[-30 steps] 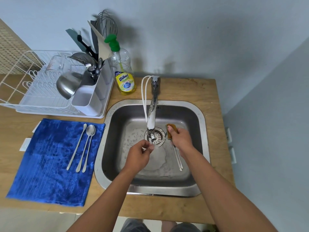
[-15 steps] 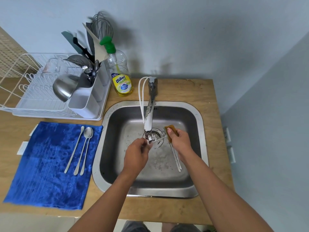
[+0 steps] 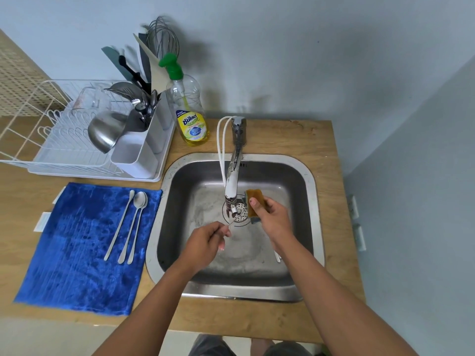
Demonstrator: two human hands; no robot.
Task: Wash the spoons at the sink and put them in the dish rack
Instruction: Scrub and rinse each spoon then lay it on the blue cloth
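Note:
Over the steel sink (image 3: 312,191), my left hand (image 3: 205,244) pinches a thin spoon (image 3: 232,222) whose far end points at the drain under the tap (image 3: 232,186). My right hand (image 3: 272,217) grips a brown sponge (image 3: 254,201) just right of the tap. Handles of more spoons (image 3: 278,257) peek out below my right forearm on the sink floor. Three long spoons (image 3: 129,227) lie side by side on the blue cloth (image 3: 77,253). The white dish rack (image 3: 64,140) stands at the back left.
A yellow dish soap bottle (image 3: 191,119) stands between rack and tap. The rack holds a steel bowl (image 3: 105,131), a glass and a caddy (image 3: 138,150) of utensils with a whisk. The wooden counter (image 3: 331,155) ends at the wall on the right.
My left hand has drawn the spoon back toward me, away from the sponge. My right hand has lifted the sponge slightly beside the tap. The view has shifted a little.

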